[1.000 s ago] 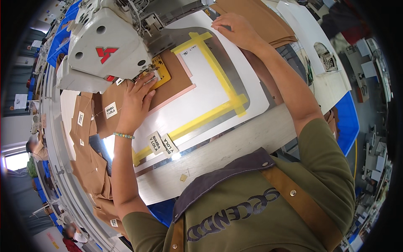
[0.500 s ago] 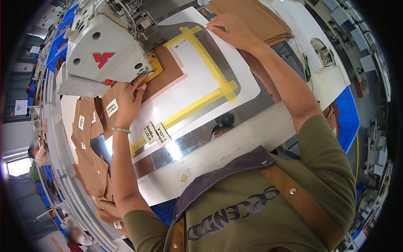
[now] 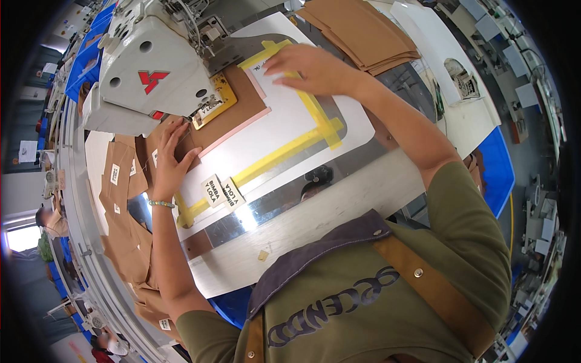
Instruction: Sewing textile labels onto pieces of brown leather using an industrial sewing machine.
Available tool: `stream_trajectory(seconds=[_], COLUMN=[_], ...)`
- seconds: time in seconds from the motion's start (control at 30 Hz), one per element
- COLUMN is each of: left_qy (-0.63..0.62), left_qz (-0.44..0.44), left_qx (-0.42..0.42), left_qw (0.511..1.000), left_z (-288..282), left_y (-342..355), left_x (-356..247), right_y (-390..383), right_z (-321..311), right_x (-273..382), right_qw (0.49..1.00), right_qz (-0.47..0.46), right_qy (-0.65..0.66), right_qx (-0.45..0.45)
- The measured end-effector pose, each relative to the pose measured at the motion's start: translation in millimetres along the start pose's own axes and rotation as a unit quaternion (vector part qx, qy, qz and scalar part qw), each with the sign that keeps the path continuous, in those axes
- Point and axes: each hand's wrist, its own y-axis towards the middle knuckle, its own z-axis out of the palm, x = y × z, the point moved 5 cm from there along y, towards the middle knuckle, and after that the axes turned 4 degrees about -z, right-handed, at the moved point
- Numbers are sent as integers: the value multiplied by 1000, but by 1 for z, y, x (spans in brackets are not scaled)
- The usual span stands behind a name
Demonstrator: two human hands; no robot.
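Note:
My left hand (image 3: 171, 158) lies with spread fingers on a brown fabric piece (image 3: 242, 106), beside the head of a white sewing machine (image 3: 134, 85). A yellow clamp frame (image 3: 228, 97) presses on that fabric near the needle area, with a white label (image 3: 210, 109) inside it. My right hand (image 3: 311, 69), slightly blurred, hovers over a white template sheet (image 3: 290, 115) bordered with yellow tape (image 3: 275, 154). Its fingers are apart and nothing shows in them. Two small stacks of white printed labels (image 3: 212, 191) rest on the sheet's near edge.
Brown fabric pieces with labels (image 3: 124, 224) hang over the table's left side. A stack of brown panels (image 3: 363, 33) lies at the far right, near a white curved cover (image 3: 433, 48). Blue bins (image 3: 497, 172) stand at the right and the far left.
My left hand has drawn back from the machine head, toward me and to the left. My right hand has moved left and nearer, over the sheet. The label in the yellow frame now shows.

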Motion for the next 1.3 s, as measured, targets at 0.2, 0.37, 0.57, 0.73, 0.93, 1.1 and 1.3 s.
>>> stream_trajectory(seconds=[0.2,0.37,0.57,0.73,0.93,1.1,1.3], left_qy=[9,-33,-44,5,191,283,217], left_qz=[6,-15,51,109,217,-50,-42], left_qx=[8,-17,-109,-95,-54,-87,-199], left_qw=[1000,999,992,989,956,954,955], left_z=[3,7,28,20,-18,-80,-70], left_y=[11,0,10,2,-39,-101,-106], left_x=[1,-17,-41,-67,-63,48,30], right_y=[7,21,10,-2,-13,-8,-53], right_z=[26,33,1,10,-7,-19,-47], right_x=[21,38,73,62,78,50,-40], right_qw=[989,981,957,951,978,994,981], right_qz=[-67,-109,-52,-90,-114,-86,9], right_qy=[-12,-103,-194,-255,-149,-59,-192], right_qx=[128,127,211,150,91,20,7])
